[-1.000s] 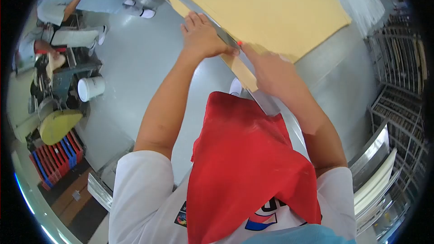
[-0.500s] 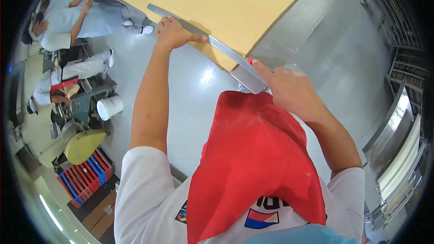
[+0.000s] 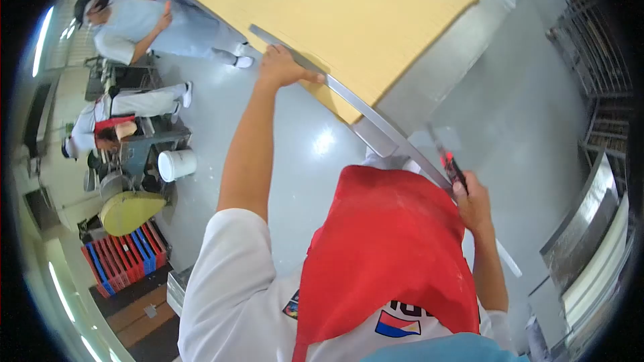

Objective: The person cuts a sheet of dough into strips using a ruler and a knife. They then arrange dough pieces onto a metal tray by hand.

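Note:
A thick yellow sheet [image 3: 349, 13] lies on a metal table, its near edge facing me. Across that edge runs a long metal straightedge [image 3: 376, 117], slanting from upper left down to my right side. My left hand [image 3: 285, 67] holds the straightedge down on the sheet, thumb stretched along it. Off the sheet's near right corner, my right hand [image 3: 475, 201] is closed around a knife [image 3: 453, 166] with a red and black handle. Its thin blade points up and away, blurred, and is apart from the sheet.
Metal tabletop [image 3: 436, 77] shows right of the sheet. Racks [image 3: 587, 60] and leaning metal panels [image 3: 583, 214] stand at right. People in white work at left, near a white bucket [image 3: 178, 165] and red and blue crates [image 3: 127, 258].
My right hand with the knife has moved away from the sheet's corner, toward my right side, baring the blade. My left hand stays on the straightedge. The view has shifted slightly.

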Demonstrator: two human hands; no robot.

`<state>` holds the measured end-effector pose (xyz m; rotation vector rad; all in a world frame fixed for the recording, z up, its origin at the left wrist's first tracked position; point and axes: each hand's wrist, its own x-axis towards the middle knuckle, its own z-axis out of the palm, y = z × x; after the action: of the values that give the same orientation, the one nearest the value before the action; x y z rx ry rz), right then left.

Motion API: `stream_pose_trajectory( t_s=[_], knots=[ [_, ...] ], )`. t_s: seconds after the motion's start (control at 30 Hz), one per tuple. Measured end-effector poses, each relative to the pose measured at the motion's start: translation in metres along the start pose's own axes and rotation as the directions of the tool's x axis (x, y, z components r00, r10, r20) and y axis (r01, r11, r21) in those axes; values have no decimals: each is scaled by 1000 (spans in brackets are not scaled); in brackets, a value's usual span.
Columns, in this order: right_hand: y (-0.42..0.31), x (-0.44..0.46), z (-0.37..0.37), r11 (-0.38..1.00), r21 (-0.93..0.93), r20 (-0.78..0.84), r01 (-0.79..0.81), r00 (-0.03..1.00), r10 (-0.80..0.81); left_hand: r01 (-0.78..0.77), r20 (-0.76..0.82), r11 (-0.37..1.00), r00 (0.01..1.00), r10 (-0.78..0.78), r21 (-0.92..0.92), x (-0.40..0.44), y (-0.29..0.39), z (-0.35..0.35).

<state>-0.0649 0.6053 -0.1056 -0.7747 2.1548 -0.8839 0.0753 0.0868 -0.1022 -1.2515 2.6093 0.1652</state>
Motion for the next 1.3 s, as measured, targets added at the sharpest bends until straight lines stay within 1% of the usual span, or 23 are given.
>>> stream_pose_trajectory(
  t_s=[0.03, 0.07, 0.1, 0.13, 0.17, 0.23, 0.27, 0.33, 0.4, 0.43, 0.57, 0.67, 0.8, 0.87, 0.97, 1.0, 1.07, 1.1, 1.17, 1.23, 1.3],
  knots=[
    [9, 0, 11, 997, 71, 1, -17, 1000, 17, 19, -26, 1000, 999, -19, 2, 0, 1, 1],
    [19, 0, 23, 997, 71, 2, 12, 1000, -12, 31, -11, 999, 999, -31, 18, 1, 2, 2],
    [29, 0, 34, 995, 95, -50, 22, 999, -17, 42, 7, 999, 999, -42, 32, 1, 3, 1],
    [30, 0, 38, 992, 119, -99, 29, 995, -17, 62, 17, 998, 998, -62, -4, -4, 4, -4],
    [32, -2, 38, 992, 116, -97, 47, 995, -35, 75, 4, 997, 997, -75, -7, -10, 5, -7],
    [27, -8, 34, 995, 87, -125, 42, 992, -31, 97, 102, 989, 991, -86, -114, -21, 8, -12],
    [26, -8, 33, 992, 101, -144, 82, 987, -67, 101, 103, 988, 991, -89, -113, -22, 5, -9],
    [33, -10, 32, 992, 110, -121, 60, 992, -46, 69, 91, 987, 994, -56, -145, -25, 2, -1],
    [33, -13, 31, 993, 115, -94, 35, 995, -25, 76, 76, 984, 995, -64, -158, -29, 1, 6],
    [28, -13, 29, 992, 111, -94, 52, 995, -41, 83, 53, 982, 996, -75, -171, -30, 0, 7],
    [19, -8, 29, 992, 70, -103, 104, 990, -97, 97, 81, 979, 993, -84, -179, -30, -5, 2],
    [13, -7, 33, 995, 67, -90, 70, 994, -64, 94, 90, 981, 993, -79, -170, -27, -12, 1],
    [8, -7, 38, 995, 75, -67, 59, 996, -54, 81, 44, 984, 996, -75, -162, -26, -14, -1],
    [9, -7, 40, 992, 50, -99, 113, 989, -108, 81, 21, 987, 997, -79, -142, -27, -14, -1],
    [13, -8, 42, 986, 68, -118, 150, 983, -141, 71, 75, 988, 995, -61, -138, -27, -13, -1],
    [11, -9, 40, 987, 69, -116, 145, 984, -136, 62, 70, 988, 996, -52, -142, -26, -14, 1],
    [4, -10, 36, 995, 51, -76, 84, 994, -80, 53, 65, 988, 997, -44, -145, -25, -16, 4],
    [4, -10, 37, 995, 51, -76, 83, 994, -79, 62, 42, 987, 998, -56, -148, -26, -15, 5],
    [4, -9, 37, 989, 52, -105, 136, 986, -130, 70, 19, 986, 998, -68, -149, -27, -15, 4],
    [5, -10, 36, 991, 56, -96, 118, 989, -113, 55, 60, 985, 997, -45, -163, -29, -15, -2],
    [5, -11, 36, 994, 58, -87, 97, 992, -92, 48, 28, 986, 999, -44, -159, -29, -17, 5]
  ],
)
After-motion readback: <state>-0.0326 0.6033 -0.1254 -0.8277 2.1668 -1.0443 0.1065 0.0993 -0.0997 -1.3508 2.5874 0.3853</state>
